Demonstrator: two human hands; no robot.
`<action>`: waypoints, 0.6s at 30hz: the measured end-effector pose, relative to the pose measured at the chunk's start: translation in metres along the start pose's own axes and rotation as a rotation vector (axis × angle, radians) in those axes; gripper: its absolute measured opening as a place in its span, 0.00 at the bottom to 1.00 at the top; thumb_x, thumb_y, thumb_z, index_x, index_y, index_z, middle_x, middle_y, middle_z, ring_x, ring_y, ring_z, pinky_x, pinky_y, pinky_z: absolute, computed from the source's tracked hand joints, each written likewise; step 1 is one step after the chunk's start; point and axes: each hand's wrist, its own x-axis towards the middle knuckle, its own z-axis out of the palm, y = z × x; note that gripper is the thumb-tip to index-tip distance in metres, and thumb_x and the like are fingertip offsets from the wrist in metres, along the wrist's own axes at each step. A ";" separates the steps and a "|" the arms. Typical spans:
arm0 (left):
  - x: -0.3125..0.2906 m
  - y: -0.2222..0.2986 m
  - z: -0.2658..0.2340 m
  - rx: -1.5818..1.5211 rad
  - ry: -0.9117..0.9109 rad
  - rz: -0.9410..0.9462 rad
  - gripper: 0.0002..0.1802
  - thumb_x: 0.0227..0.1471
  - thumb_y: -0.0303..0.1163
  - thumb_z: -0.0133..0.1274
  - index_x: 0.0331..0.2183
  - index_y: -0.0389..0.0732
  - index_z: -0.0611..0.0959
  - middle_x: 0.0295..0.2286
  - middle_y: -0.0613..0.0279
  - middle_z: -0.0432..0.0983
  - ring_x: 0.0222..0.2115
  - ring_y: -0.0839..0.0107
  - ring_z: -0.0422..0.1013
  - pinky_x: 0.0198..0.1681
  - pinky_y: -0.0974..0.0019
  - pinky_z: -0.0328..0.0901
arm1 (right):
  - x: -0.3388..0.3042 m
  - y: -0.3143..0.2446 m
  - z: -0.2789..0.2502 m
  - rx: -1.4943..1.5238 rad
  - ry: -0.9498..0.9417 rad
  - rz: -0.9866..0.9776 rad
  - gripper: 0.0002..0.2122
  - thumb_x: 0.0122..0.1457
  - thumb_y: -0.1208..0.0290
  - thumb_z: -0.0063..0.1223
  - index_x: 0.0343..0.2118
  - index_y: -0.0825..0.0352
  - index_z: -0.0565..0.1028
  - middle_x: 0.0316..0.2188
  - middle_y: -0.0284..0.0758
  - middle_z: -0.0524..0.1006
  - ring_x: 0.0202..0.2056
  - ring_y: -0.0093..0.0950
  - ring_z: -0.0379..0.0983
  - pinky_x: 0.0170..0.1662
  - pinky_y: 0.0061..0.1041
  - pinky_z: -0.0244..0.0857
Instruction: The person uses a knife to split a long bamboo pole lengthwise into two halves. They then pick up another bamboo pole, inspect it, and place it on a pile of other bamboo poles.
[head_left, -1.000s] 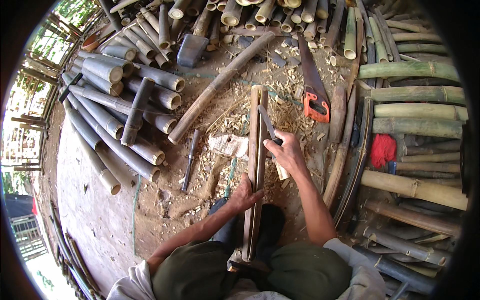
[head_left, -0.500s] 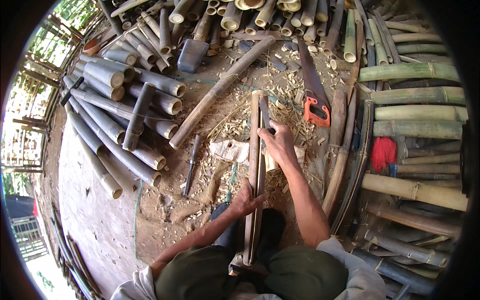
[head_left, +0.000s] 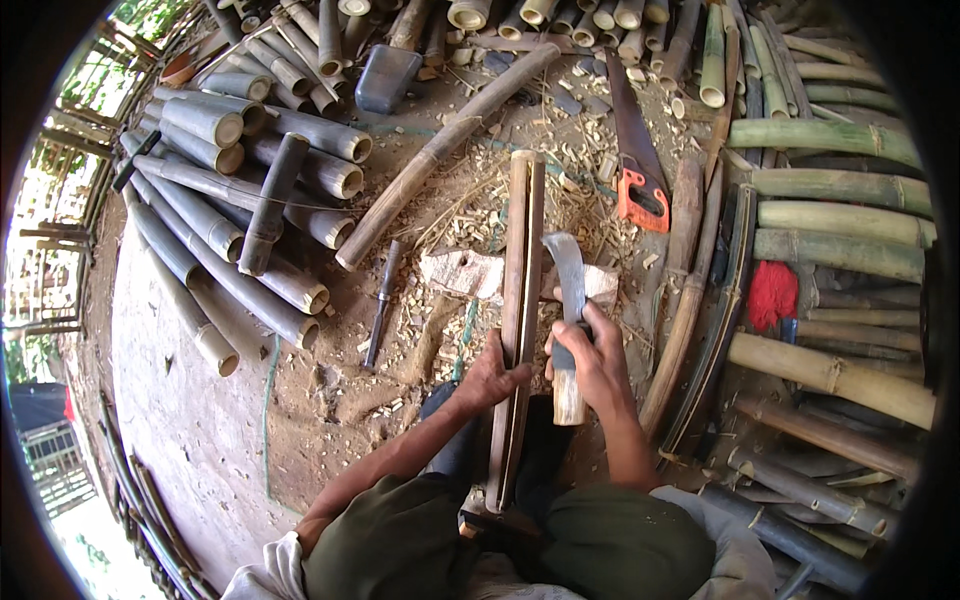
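A long piece of bamboo (head_left: 517, 270) with a lengthwise slot runs away from me between my knees. My left hand (head_left: 492, 375) is wrapped round its lower middle. Just right of it, my right hand (head_left: 594, 362) grips a curved-blade knife (head_left: 569, 270) by its dark-banded wooden handle. The blade points away from me, its hooked tip close beside the bamboo but apart from it. Under the bamboo lies a pale, rough-cut wooden block (head_left: 458, 275). The bamboo's near end is close to a small wooden piece (head_left: 490, 522) between my legs.
Wood chips (head_left: 490, 215) litter the ground. A handsaw (head_left: 637, 170) with an orange handle lies far right, and a chisel-like tool (head_left: 383, 300) left. Dark bamboo tubes (head_left: 215, 205) are piled left; green poles (head_left: 830, 190) are stacked right, near a red cloth (head_left: 770, 295).
My right hand has drawn back toward me with the knife, away from the bamboo's far part. The knife's blade and handle now show clearly. My left hand keeps its hold.
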 end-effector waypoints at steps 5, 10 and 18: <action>0.003 0.014 0.000 0.285 0.102 -0.117 0.42 0.44 0.47 0.71 0.47 0.31 0.65 0.35 0.36 0.78 0.39 0.42 0.78 0.45 0.48 0.71 | -0.027 0.036 -0.005 0.179 0.020 0.110 0.08 0.66 0.71 0.52 0.42 0.70 0.72 0.25 0.35 0.75 0.24 0.22 0.74 0.23 0.25 0.72; 0.005 0.019 0.010 0.453 0.137 -0.114 0.44 0.44 0.50 0.69 0.47 0.34 0.62 0.32 0.34 0.78 0.36 0.39 0.78 0.42 0.45 0.71 | -0.039 0.050 -0.006 0.135 -0.011 0.158 0.09 0.66 0.70 0.52 0.43 0.70 0.73 0.26 0.34 0.75 0.25 0.21 0.74 0.24 0.26 0.73; 0.007 0.017 0.020 0.546 0.192 -0.147 0.41 0.46 0.52 0.67 0.46 0.33 0.63 0.35 0.36 0.76 0.40 0.39 0.75 0.45 0.44 0.70 | -0.037 0.044 -0.006 0.272 -0.019 0.278 0.11 0.65 0.69 0.53 0.44 0.72 0.75 0.27 0.33 0.75 0.26 0.22 0.74 0.25 0.27 0.72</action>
